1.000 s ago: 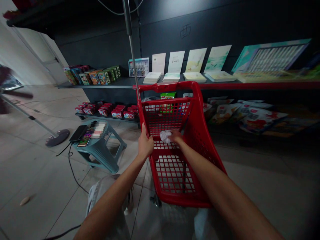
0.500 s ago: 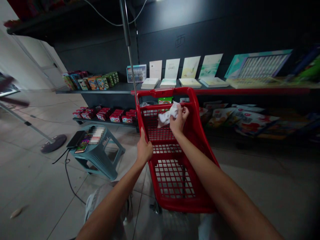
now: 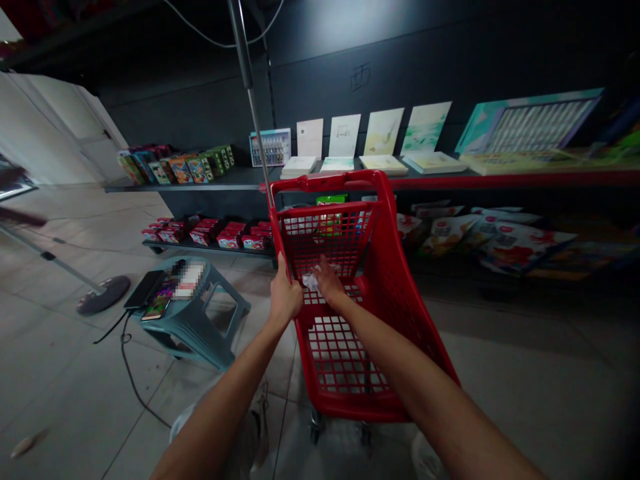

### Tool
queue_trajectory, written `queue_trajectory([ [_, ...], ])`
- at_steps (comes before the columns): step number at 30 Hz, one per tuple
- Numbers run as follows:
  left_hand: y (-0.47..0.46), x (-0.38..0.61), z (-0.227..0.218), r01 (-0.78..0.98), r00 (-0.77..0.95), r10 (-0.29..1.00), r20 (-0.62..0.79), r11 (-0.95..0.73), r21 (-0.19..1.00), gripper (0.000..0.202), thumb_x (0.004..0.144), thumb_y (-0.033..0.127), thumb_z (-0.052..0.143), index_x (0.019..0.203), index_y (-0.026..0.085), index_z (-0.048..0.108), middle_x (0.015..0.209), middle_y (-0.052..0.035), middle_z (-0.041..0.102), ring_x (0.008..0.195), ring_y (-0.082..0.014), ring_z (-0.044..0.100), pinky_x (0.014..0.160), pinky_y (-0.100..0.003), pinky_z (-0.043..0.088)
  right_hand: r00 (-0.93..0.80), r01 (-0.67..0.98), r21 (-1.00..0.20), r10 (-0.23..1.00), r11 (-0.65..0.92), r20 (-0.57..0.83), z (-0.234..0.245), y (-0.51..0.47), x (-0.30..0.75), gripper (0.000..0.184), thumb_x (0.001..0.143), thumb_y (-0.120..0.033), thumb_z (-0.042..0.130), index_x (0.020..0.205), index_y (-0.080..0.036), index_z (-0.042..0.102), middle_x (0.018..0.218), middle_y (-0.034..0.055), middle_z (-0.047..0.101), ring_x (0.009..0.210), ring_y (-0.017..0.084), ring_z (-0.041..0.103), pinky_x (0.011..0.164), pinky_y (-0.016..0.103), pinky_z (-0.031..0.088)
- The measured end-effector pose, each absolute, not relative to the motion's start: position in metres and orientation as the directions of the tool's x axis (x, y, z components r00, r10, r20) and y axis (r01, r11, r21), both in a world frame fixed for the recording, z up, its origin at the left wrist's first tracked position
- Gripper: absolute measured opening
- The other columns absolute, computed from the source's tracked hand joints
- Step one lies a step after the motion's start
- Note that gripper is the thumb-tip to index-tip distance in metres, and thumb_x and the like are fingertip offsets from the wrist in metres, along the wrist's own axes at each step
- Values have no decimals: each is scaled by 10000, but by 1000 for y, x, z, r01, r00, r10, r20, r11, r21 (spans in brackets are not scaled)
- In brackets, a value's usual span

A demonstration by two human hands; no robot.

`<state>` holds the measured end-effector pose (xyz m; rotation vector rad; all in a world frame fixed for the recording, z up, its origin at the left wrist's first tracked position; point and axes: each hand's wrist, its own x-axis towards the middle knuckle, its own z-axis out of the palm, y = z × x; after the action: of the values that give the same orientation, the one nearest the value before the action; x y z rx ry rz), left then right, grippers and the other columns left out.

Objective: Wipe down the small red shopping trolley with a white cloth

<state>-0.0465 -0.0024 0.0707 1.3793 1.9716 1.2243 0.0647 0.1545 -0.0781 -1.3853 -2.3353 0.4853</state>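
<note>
A red plastic shopping cart [image 3: 417, 293] with a grid basket stands in front of me. My left hand [image 3: 287, 293] is closed around the cart's left rim, thumb on the inner side. Inside the basket, my right hand [image 3: 327, 280] presses a crumpled white cloth [image 3: 311, 281] low against the grid, near the left inner side. Part of the cloth is hidden beneath the fingers. The cart's handle [image 3: 325, 181] is at the far end, and a metal pole [image 3: 254, 113] rises by its left corner.
Left of the cart, a blue-grey plastic stool [image 3: 215, 320] carries a dark device and a phone, with a cable trailing to the floor. Behind the cart, a dark shelf [image 3: 235, 177] holds notebooks and boxes. Bagged snacks [image 3: 520, 243] lie lower right. A round pole base [image 3: 104, 295] stands far left.
My right hand has moved the white cloth down from just below the handle to lower in the basket. My left hand stays on the rim. The view has shifted slightly.
</note>
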Motion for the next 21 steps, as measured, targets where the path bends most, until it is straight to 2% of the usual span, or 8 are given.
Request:
queue_trajectory([
  [3,7,-51,72,499,-395,908,143,81,863,973,780,95,524,1683,285,215,1492,-2,619,1303,-263,629,1144,-388,443,-455,772,-467,888,431,66,-81,160,69,380,970,-154,523,1331,-196,635,1509,170,545,1304,276,595,1006,351,514],
  [5,14,-54,72,491,-389,911,136,80,867,955,787,92,525,1677,288,240,1508,1,605,1317,-264,622,1155,-388,436,-479,773,-457,877,441,36,-77,169,75,422,926,-135,586,1341,-191,629,1471,169,569,1281,279,605,1004,348,507],
  [7,21,-55,73,492,-379,917,125,85,866,920,804,89,523,1670,269,271,1528,-17,586,1345,-271,603,1169,-396,425,-495,768,-427,865,478,78,-68,181,80,466,854,-99,650,1310,-196,650,1467,158,553,1293,290,578,1034,366,487],
  [10,24,-51,74,504,-385,906,177,46,862,925,841,101,533,1689,237,190,1594,-54,511,1411,-269,545,1205,-403,396,-410,738,-434,854,517,319,-41,202,82,445,836,-124,651,1271,-215,654,1386,118,564,1191,258,593,999,362,508],
  [13,17,-41,70,574,-385,872,302,-30,818,952,870,129,547,1699,237,92,1705,-60,323,1529,-251,390,1261,-400,329,-208,649,-503,769,571,605,1,223,75,386,894,-161,571,1271,-215,637,1325,108,543,1135,233,596,975,345,529],
  [16,9,-30,60,594,-312,903,296,-58,803,877,870,85,501,1684,226,207,1719,-65,286,1563,-243,325,1285,-394,297,-103,621,-461,649,634,754,39,236,66,381,905,-148,546,1271,-198,642,1306,136,523,1214,260,545,1061,379,492],
  [19,11,-26,51,534,-311,904,292,-88,841,846,854,48,483,1663,201,289,1653,-71,424,1529,-229,390,1288,-395,297,-186,693,-391,674,606,715,48,236,60,365,938,-155,515,1272,-200,656,1306,152,546,1261,290,490,1099,407,450],
  [21,16,-27,49,499,-334,892,304,-106,860,814,867,68,505,1649,210,329,1599,-47,505,1493,-219,445,1279,-392,312,-367,744,-333,771,579,521,34,229,60,379,984,-165,453,1314,-198,635,1379,149,539,1314,275,460,1098,374,432],
])
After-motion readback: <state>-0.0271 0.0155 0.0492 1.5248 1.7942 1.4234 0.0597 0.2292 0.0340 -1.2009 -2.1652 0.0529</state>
